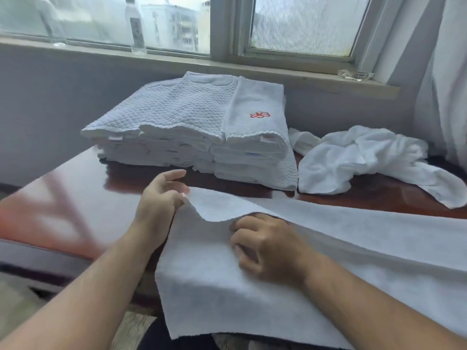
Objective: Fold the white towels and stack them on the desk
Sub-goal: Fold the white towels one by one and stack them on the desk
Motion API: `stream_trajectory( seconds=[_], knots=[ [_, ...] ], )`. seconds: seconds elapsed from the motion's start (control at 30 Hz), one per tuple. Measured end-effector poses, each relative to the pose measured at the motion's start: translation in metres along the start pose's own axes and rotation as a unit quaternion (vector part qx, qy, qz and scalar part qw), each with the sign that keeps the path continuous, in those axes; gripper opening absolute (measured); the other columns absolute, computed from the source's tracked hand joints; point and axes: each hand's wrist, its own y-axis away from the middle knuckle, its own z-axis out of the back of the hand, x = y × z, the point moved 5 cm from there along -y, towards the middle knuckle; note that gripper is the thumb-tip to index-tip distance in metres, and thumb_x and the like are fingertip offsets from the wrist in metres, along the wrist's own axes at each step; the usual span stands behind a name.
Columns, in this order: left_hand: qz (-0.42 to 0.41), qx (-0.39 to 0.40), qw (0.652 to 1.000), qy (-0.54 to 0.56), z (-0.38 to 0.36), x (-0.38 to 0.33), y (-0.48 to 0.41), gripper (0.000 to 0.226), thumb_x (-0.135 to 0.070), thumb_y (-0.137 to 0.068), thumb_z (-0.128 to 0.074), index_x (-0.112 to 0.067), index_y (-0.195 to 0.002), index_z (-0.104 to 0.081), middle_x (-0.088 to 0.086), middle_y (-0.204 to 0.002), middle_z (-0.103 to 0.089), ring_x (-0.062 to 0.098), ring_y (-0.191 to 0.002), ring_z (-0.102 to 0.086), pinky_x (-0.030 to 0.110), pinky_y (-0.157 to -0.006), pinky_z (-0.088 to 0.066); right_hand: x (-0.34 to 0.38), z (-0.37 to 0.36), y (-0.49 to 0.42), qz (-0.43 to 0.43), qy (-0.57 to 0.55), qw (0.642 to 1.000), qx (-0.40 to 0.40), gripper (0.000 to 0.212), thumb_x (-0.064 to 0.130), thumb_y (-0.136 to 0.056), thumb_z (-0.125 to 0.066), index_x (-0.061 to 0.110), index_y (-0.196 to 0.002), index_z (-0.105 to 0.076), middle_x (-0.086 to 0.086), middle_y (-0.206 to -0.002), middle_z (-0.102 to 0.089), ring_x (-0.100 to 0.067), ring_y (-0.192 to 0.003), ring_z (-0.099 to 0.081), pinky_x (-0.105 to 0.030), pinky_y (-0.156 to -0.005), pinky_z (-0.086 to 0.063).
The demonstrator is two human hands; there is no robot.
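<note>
Head view: plain white terry towel lies flat on the near edge of the bench, its near part hanging over the front. It's a long, soft strip with a fine nap, running off frame to the right.

Left hand pinches the towel's far-left corner and lifts it, so a curled flap forms there; its other fingers are loose.

Right hand sits knuckles-up on the towel just under that flap, fingers curled in. Can't tell if it's gripping cloth or only pressing.

Bench is glossy red-brown wood with strong reflections.

Stack of folded towels sits at the back centre, many layers, edges roughly squared. The top layer is a quilted, scale-pattern piece, with a smooth terry towel just beside it on the right that carries a red embroidered flower.

Crumpled white towels lie in a loose heap right of the stack, touching its lower corner.

On the windowsill: a clear plastic bottle, upright, fill level not readable, and a clear glass dish further right.
</note>
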Motion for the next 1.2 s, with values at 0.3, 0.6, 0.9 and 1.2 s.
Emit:
stream_trajectory(
  seconds=[0.3, 0.6, 0.9, 1.2],
  knots=[
    [0.077, -0.088, 0.989, -0.089, 0.009, 0.0, 0.003, 0.052, -0.032, -0.09, -0.072, -0.02, -0.136, -0.05, 0.003, -0.124, -0.059, 0.011, -0.103, -0.059, 0.026, -0.084, -0.05, -0.013, 0.007, 0.014, -0.153, 0.094, 0.978, -0.107, 0.032, 0.035, -0.072, -0.087, 0.02, -0.095, -0.071, -0.001, -0.099, -0.064, -0.027, -0.092, -0.059, -0.035, -0.076, -0.035],
    [0.181, 0.005, 0.983, 0.019, -0.009, -0.024, 0.018, 0.051, -0.007, -0.092, -0.058, -0.029, -0.138, -0.054, 0.008, -0.102, -0.065, 0.014, -0.061, -0.066, 0.025, -0.05, -0.051, -0.017, 0.004, 0.015, -0.173, 0.066, 0.979, -0.09, 0.049, 0.039, -0.071, -0.086, 0.017, -0.112, -0.073, -0.001, -0.101, -0.068, -0.026, -0.092, -0.061, -0.038, -0.077, -0.046],
    [0.132, 0.062, 0.953, -0.267, -0.001, -0.022, 0.04, 0.029, -0.007, -0.089, -0.052, -0.024, -0.092, -0.076, -0.016, -0.048, -0.059, 0.002, -0.039, -0.049, 0.014, -0.039, -0.039, -0.016, 0.004, 0.011, -0.112, 0.031, 0.99, -0.082, 0.019, 0.01, -0.067, -0.062, 0.013, -0.083, -0.073, -0.002, -0.08, -0.064, -0.03, -0.076, -0.06, -0.038, -0.066, -0.047],
    [-0.021, 0.038, 0.834, -0.55, -0.02, 0.003, 0.051, 0.042, -0.047, -0.098, -0.046, -0.03, -0.137, -0.049, -0.001, -0.13, -0.041, 0.021, -0.124, -0.038, 0.036, -0.099, -0.036, -0.015, 0.002, 0.021, -0.167, 0.041, 0.982, 0.08, 0.046, 0.039, -0.079, -0.046, 0.025, -0.114, -0.071, 0.0, -0.119, -0.065, -0.025, -0.111, -0.058, -0.039, -0.095, -0.044]
  ],
)
